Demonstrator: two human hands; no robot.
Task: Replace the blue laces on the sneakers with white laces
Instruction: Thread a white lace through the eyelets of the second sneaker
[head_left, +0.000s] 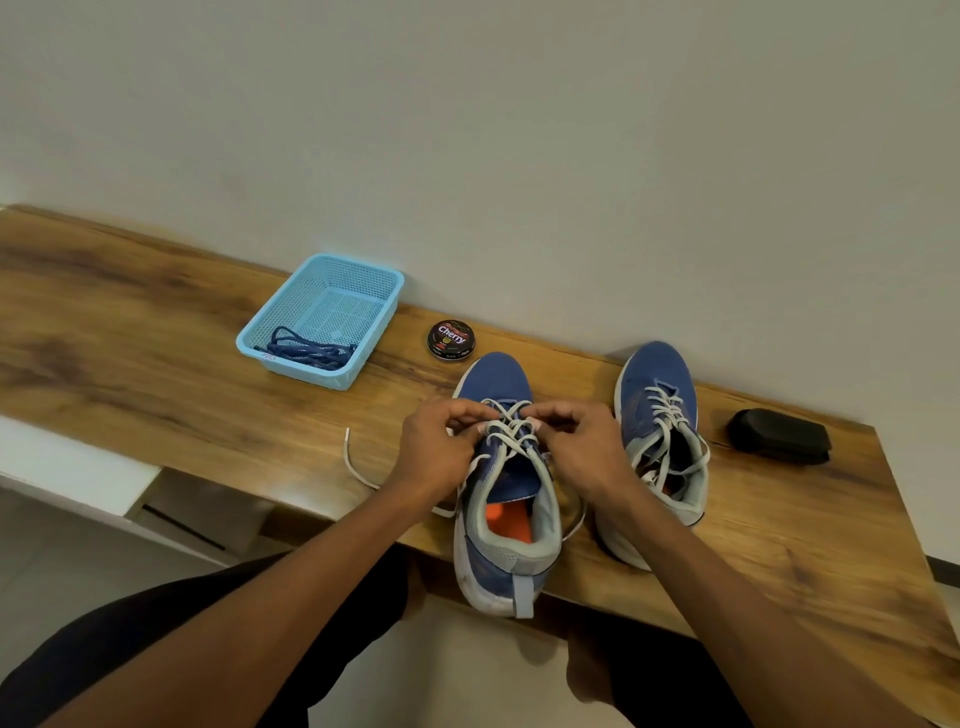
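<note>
Left hand (441, 447) hides the white lace's (511, 431) run.

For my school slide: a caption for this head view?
Both hands lace white laces into a sneaker.

Two blue sneakers on wooden bench (156, 312), toes toward wall. Left hand (436, 447) and right hand (582, 447) pinch white lace (511, 428) over near sneaker (506, 499); loose lace end (347, 452) trails left on bench. Far sneaker (660, 426) already white-laced. Blue laces (306, 351) lie in light-blue basket (322, 270). Polish tin (451, 340) beside basket; black brush (778, 435) far right.
</note>
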